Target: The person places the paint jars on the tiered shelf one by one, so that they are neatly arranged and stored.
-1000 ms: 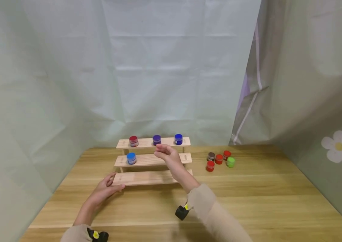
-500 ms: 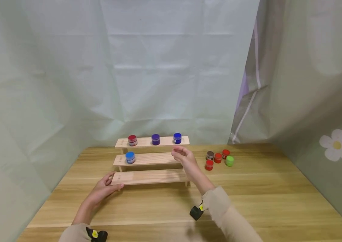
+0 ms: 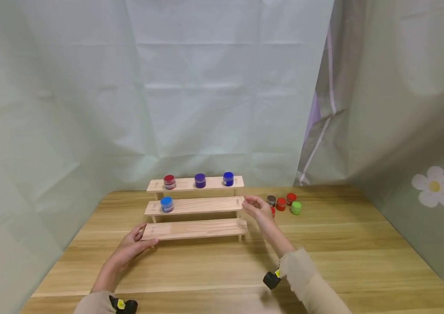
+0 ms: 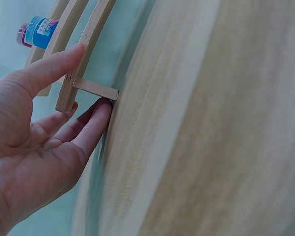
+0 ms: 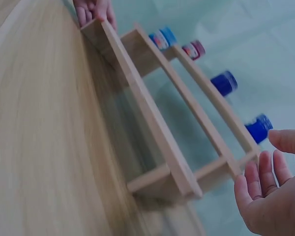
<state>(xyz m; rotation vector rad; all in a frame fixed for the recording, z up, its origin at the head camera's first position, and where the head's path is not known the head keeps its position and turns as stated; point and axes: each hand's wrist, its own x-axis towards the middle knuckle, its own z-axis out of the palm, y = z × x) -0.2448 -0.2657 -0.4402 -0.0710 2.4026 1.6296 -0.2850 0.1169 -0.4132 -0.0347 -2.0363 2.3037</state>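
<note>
A three-step wooden shelf stand (image 3: 194, 229) stands on the table. My left hand (image 3: 129, 249) holds the left end of its lowest step, thumb along the edge and fingers by the leg (image 4: 96, 88). My right hand (image 3: 260, 212), holding nothing, is beside the right end of the middle step, fingers loosely bent; in the right wrist view I cannot tell whether they touch the wood. On the top step sit a dark red paint jar (image 3: 169, 182), a purple jar (image 3: 200, 181) and a dark blue jar (image 3: 228, 179). A light blue jar (image 3: 167, 204) sits at the middle step's left.
Right of the stand several jars are grouped on the table (image 3: 324, 261): a grey-lidded one (image 3: 271, 200), red ones (image 3: 281, 204) and a green one (image 3: 295, 208). My right hand partly covers one red jar. A pale curtain (image 3: 222, 109) hangs behind.
My right hand has moved right, from in front of the purple jar to the stand's right end. My left hand keeps its hold on the lowest step. The jars have stayed put.
</note>
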